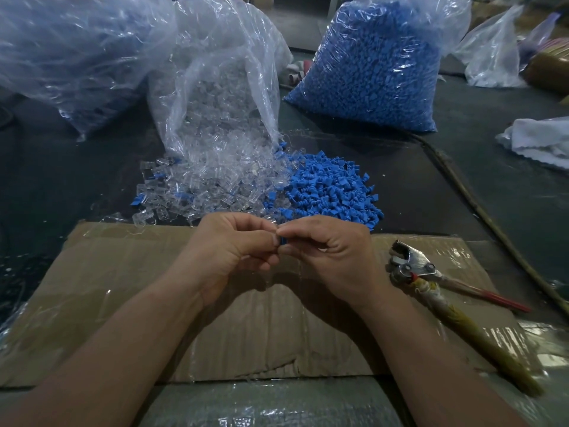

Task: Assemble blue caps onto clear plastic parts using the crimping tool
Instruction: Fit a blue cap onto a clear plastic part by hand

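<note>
My left hand (pixel 232 248) and my right hand (pixel 329 251) meet fingertip to fingertip above the cardboard sheet (pixel 123 288). Between them a small blue cap (pixel 282 241) shows; my right thumb and forefinger pinch it. My left fingers are curled round a small part that is mostly hidden, apparently a clear one. A pile of clear plastic parts (pixel 197 192) lies just beyond my hands, with a pile of loose blue caps (pixel 332 186) to its right. The crimping tool (pixel 431 288) lies on the cardboard to the right of my right hand, untouched.
An open bag of clear parts (pixel 215 97) stands behind the pile. A full bag of blue caps (pixel 378 63) stands at the back right, another bag (pixel 70 57) at the back left. A white cloth (pixel 538 140) lies far right. A cable (pixel 480 208) crosses the dark table.
</note>
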